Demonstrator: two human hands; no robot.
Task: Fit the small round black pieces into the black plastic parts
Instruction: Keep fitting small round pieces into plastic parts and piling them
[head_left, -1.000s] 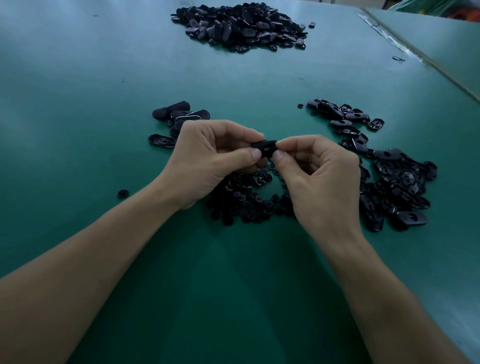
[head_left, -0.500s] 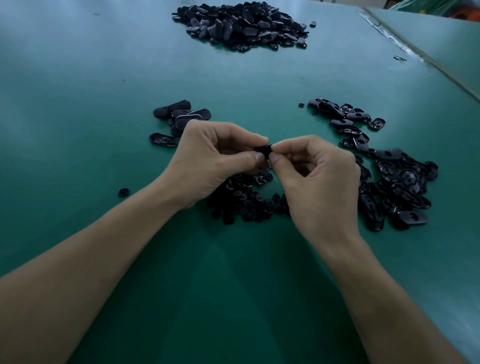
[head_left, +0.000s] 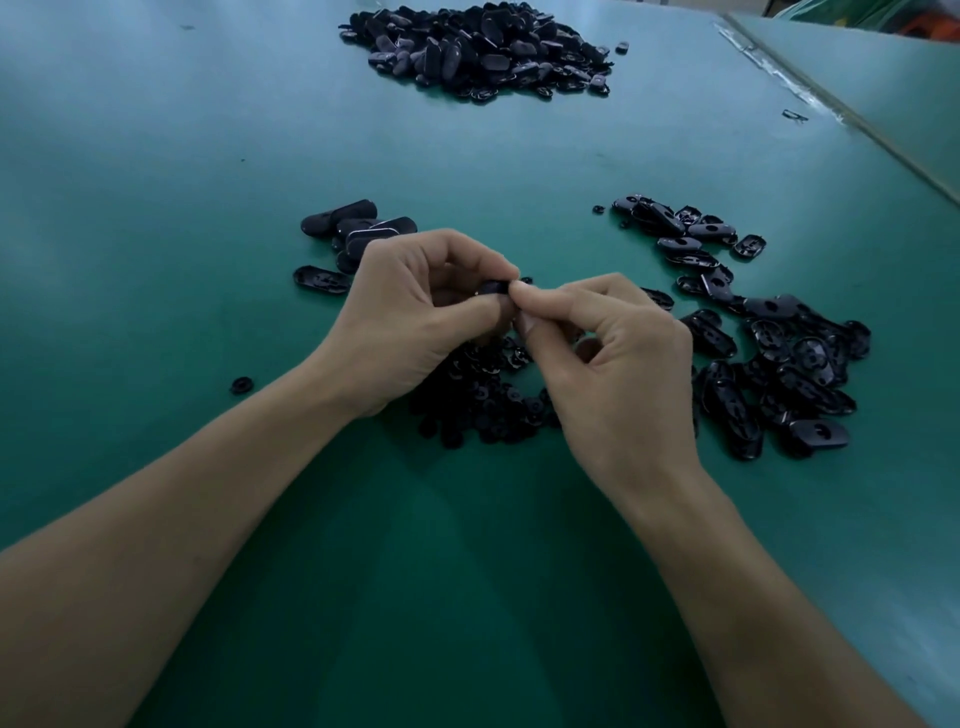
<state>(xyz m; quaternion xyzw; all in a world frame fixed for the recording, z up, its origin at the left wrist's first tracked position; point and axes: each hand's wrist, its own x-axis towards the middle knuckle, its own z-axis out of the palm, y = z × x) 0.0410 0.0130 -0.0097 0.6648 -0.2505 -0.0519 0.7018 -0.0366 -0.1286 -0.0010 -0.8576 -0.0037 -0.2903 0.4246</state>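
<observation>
The left hand (head_left: 415, 312) is gripping one part (head_left: 493, 287) just above the tabletop (head_left: 156, 156), with the thumb below and curled fingers (head_left: 467, 250) over the top. This is steadying the part while the other hand works on it. The right hand (head_left: 618, 364) is pinching thumb and forefinger tightly on the part's bare end, its other fingers curling loosely out of the way — probably pressing a round piece home, though whether one is sitting between the fingertips is hidden.

Both hands are working directly over the round pieces (head_left: 483, 400), likely so that the next one is a short reach away. The loose parts (head_left: 779, 364) are lying to the right, near the right hand, many with the hollow side up. A small group (head_left: 353, 234) with smooth backs up is lying just beyond the left hand — probably finished ones, set apart. A big heap (head_left: 483, 47) is sitting well away at the far side.

Only a short dark end of the held part is showing. Its long axis seems to be running side to side, from inside the left grip toward the right fingertips, roughly level. Which face is turned up cannot be told.
</observation>
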